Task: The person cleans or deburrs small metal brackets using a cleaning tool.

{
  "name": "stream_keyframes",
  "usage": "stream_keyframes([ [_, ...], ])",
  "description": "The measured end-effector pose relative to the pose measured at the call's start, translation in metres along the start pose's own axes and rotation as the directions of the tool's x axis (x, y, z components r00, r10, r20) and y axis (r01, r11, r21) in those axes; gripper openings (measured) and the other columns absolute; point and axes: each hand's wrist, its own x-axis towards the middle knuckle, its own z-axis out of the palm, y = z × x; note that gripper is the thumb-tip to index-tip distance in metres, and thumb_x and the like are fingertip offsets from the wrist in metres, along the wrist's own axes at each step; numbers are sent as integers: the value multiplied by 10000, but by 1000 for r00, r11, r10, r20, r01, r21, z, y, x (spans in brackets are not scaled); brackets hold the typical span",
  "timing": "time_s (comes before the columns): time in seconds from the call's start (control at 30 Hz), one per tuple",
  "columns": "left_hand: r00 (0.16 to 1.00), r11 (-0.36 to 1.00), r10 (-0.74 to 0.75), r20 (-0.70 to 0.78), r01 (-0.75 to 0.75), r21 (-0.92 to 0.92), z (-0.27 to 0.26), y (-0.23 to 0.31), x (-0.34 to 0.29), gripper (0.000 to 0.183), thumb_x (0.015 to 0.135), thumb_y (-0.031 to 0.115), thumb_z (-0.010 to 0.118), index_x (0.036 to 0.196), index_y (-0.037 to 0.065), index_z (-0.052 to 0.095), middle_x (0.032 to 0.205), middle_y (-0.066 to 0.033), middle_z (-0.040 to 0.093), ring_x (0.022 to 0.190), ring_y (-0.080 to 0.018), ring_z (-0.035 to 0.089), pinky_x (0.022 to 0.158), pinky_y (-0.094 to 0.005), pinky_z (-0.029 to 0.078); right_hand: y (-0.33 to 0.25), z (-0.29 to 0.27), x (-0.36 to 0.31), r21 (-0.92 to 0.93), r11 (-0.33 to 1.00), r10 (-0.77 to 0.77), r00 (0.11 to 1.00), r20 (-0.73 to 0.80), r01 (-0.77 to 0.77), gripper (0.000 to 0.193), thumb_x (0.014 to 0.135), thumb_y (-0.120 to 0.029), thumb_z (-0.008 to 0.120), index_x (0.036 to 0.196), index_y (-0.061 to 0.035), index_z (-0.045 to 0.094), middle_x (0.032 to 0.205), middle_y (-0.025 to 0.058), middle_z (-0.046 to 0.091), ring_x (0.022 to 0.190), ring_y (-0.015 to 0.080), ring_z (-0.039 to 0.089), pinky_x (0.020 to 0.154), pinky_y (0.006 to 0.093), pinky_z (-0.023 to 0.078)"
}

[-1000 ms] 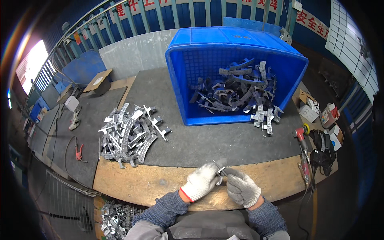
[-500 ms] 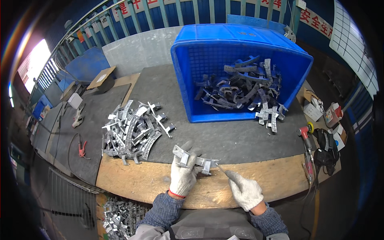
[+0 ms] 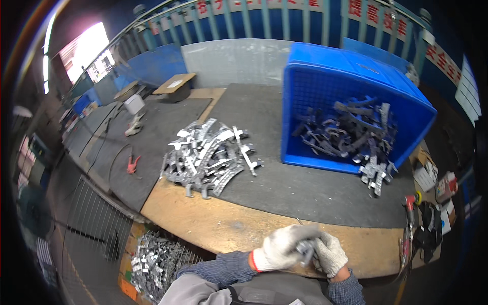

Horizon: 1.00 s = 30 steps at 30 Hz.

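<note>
Both gloved hands meet close to my body, over the front edge of the wooden bench strip. My left hand (image 3: 281,248) is closed around a grey cast-metal bracket (image 3: 306,250), mostly covered by the fingers and blurred. Against it, on the right, is my right hand (image 3: 331,255), its fingers curled. A thin rod-like metal tool (image 3: 299,221) shows its end just above the gloves; its handle is hidden. A loose pile of similar brackets (image 3: 206,155) lies ahead to the left on the dark mat.
A blue crate (image 3: 356,63) lies on its side at the back right, with darker brackets spilling from it. A red-handled power tool (image 3: 408,218) is at the right edge. Left stands a red air gun (image 3: 133,164). Below the bench, a wire basket holds more brackets (image 3: 155,264).
My hands have come together and closer to my body. The bracket, held out before, is now mostly covered by the gloves. The view has turned left.
</note>
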Motion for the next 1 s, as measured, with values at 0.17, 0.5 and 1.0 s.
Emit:
stream_keyframes([
  [0.17,872,830,469,-140,-380,409,34,-64,8,796,758,155,837,1509,54,593,1121,-139,717,1155,-337,711,983,-546,584,34,3,1,53,995,79,992,93,-85,314,999,-242,692,1157,17,772,1004,207,799,916,335,764,850,431,592],
  [0.5,772,740,-254,-582,543,398,-142,-58,16,473,1128,356,575,1497,63,531,745,-102,688,543,-271,662,515,-428,569,27,0,-13,-282,936,-213,977,19,209,484,1055,-264,666,1439,28,629,1264,272,725,1055,426,715,935,498,580],
  [1.0,895,743,-37,-445,323,587,-110,-76,121,458,1027,291,733,1388,16,674,1202,-221,768,1054,-378,765,924,-442,602,90,-11,-3,-440,897,-211,837,-505,-39,328,1067,-307,663,1267,-68,766,1155,252,789,1077,445,766,934,495,618],
])
